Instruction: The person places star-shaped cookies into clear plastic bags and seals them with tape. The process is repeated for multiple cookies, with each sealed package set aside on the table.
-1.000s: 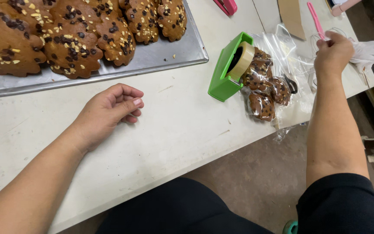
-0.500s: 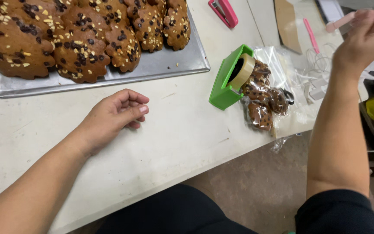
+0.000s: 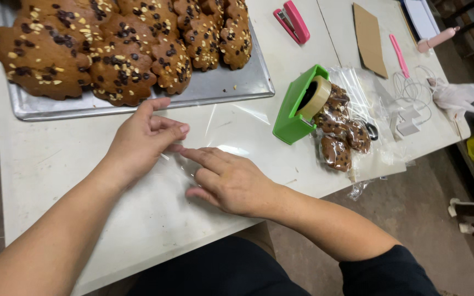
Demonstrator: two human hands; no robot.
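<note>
1. While both hands work at the middle of the white table, the head view shows a clear plastic bag lying flat on the tabletop, hard to see but for its glints and creases.
2. Left hand: loosely open, fingers bent, fingertips pressing the bag's near-left edge, seemingly to pin it so it cannot slide.
3. Right hand: palm down, grasping nothing, forefinger stretched toward ten o'clock and touching the film just beside the left fingertips, as if to part or smooth the opening.
4. At twelve o'clock from the hands sits a metal baking tray crowded with flower-shaped chocolate-chip cakes, close enough to reach.
5. At two o'clock stands a green tape dispenser, and touching it on its right lie bagged cakes on a stack of clear bags, handy for sealing.
6. Farther off, toward one o'clock, a pink stapler, a brown card and a pink pen rest well apart from the hands.
</note>
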